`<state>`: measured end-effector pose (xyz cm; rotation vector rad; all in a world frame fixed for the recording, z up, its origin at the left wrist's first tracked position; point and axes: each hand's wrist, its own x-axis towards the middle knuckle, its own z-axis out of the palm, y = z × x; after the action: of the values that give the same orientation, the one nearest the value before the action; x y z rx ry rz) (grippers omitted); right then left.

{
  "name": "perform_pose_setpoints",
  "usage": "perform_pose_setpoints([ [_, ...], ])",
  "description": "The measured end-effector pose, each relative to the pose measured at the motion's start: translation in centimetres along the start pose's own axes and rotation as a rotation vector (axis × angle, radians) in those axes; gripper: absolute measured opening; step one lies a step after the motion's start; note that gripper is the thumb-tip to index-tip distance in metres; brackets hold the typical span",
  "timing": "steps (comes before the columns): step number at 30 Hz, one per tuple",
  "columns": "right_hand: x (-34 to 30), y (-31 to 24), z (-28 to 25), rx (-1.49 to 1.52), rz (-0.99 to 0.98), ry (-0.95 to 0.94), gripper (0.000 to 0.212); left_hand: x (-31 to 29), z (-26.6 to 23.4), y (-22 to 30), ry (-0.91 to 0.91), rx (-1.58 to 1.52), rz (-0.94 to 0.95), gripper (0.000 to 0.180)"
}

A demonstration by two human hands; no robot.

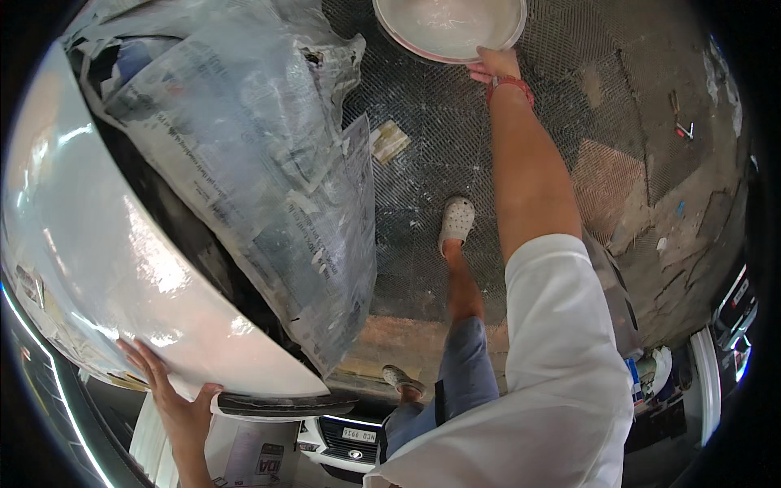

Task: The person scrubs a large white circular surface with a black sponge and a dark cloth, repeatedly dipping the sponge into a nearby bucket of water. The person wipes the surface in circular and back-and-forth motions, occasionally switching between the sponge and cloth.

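With the thumb over its rim and the fingers underneath, my right hand (495,67) grips a round white basin (403,42) at the top of the view. Whitish liquid shows inside it. A red band circles that wrist. At the lower left, my left hand (181,404) rests, fingers spread, on the lower edge of a glossy white car body panel (142,252). Sheets of newspaper and clear plastic (252,179) cover the area beside the panel, with a dark gap between them.
Dark ribbed matting (423,154) covers the floor, with a yellowish scrap (390,141) on it. My feet wear pale clogs (458,220). A small red-handled tool (682,128) lies far right. Another white car (346,439) stands behind me, and assorted items (651,374) sit at lower right.
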<state>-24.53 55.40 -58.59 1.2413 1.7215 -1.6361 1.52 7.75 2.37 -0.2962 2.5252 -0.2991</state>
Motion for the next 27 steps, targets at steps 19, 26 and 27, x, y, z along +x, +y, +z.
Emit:
perform_pose_setpoints([
  [19,-16.5,31.9,-16.1,-0.012,-0.073,0.36,0.055,0.3,0.4,-1.1,-0.046,0.045,-0.014,0.153],
  [26,-24.0,28.7,-13.3,-0.522,-0.393,0.546,0.046,-0.9,-0.3,-2.5,-0.082,0.067,-0.014,0.145],
  [27,-22.2,26.4,-12.5,-0.675,-0.509,0.31,0.047,-0.2,-0.3,-1.7,-0.046,0.116,0.021,0.136],
])
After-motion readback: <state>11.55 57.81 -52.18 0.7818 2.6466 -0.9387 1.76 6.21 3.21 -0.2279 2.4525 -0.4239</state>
